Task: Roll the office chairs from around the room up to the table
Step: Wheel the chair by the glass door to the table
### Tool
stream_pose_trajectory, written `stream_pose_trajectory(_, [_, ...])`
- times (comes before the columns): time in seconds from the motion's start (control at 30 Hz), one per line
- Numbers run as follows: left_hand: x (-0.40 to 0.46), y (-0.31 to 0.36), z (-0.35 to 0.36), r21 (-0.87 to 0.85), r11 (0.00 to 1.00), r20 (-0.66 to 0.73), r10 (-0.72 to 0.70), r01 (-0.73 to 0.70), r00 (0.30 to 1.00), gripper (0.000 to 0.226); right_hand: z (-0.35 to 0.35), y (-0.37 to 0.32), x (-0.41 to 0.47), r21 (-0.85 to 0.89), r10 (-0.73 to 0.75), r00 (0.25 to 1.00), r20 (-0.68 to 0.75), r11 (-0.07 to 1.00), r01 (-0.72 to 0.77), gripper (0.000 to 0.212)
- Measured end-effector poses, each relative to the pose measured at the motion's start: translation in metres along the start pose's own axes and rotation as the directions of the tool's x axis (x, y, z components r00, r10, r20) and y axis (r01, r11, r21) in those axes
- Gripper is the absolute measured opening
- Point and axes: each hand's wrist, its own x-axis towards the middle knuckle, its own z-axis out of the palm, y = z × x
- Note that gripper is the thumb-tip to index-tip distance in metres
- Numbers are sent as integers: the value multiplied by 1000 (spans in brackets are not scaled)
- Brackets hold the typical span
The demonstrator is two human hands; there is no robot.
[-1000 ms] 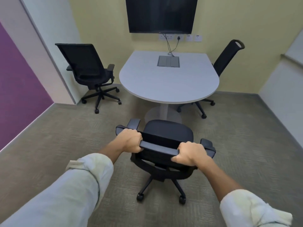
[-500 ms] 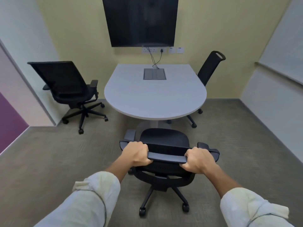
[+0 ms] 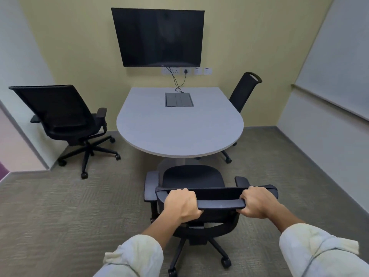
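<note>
A black office chair (image 3: 192, 176) stands in front of me, its seat just short of the rounded front edge of the grey table (image 3: 179, 128). My left hand (image 3: 182, 204) and my right hand (image 3: 257, 202) both grip the top bar of its backrest. A second black chair (image 3: 60, 114) stands apart from the table at the left, by the wall corner. A third black chair (image 3: 244, 92) sits close to the table's right side, its seat hidden behind the tabletop.
A dark screen (image 3: 158, 37) hangs on the yellow back wall, with sockets and cables below it leading to a cable box (image 3: 179, 99) set in the table. Walls close in left and right. Carpet (image 3: 60, 206) covers the floor.
The chair in my hands has rolled closer to the table's front edge. My view has risen, so the whole screen now shows. My grip has not changed.
</note>
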Motion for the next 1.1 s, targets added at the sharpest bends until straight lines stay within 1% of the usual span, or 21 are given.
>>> stream_pose_trajectory(0.17, [-7,2,-2,8,1000,12,-24,24,1000,41,-4,-8,-9,4,-5,1000,5,1000,5,47])
stream_pose_trajectory(0.33, [-26,5,15,28,998,20,-62,62,998,29,9,-19,-24,-23,14,999,-35,1000,-14,44])
stream_pose_trajectory(0.5, [-15,-3,20,43,995,14,-88,87,996,25,11,-23,-15,-37,26,999,-40,999,-27,41])
stream_pose_trajectory(0.57, [-6,-10,19,58,994,8,-91,91,996,23,11,-21,-6,-47,30,998,-50,998,-33,40])
stream_pose_trajectory(0.67, [19,-22,9,76,994,19,-84,82,996,20,1,-17,17,13,59,997,-51,998,-58,36])
stream_pose_trajectory(0.77, [50,-38,-3,79,994,26,-84,82,996,20,-6,-9,48,35,54,996,-73,998,-52,33])
stream_pose_trajectory(0.97, [87,-58,-6,107,991,63,-90,83,994,21,-11,5,93,39,21,997,-75,999,-18,34])
stream_pose_trajectory(1.1, [112,-71,-11,124,988,75,-103,94,992,20,-15,12,121,56,11,998,-66,998,-8,26])
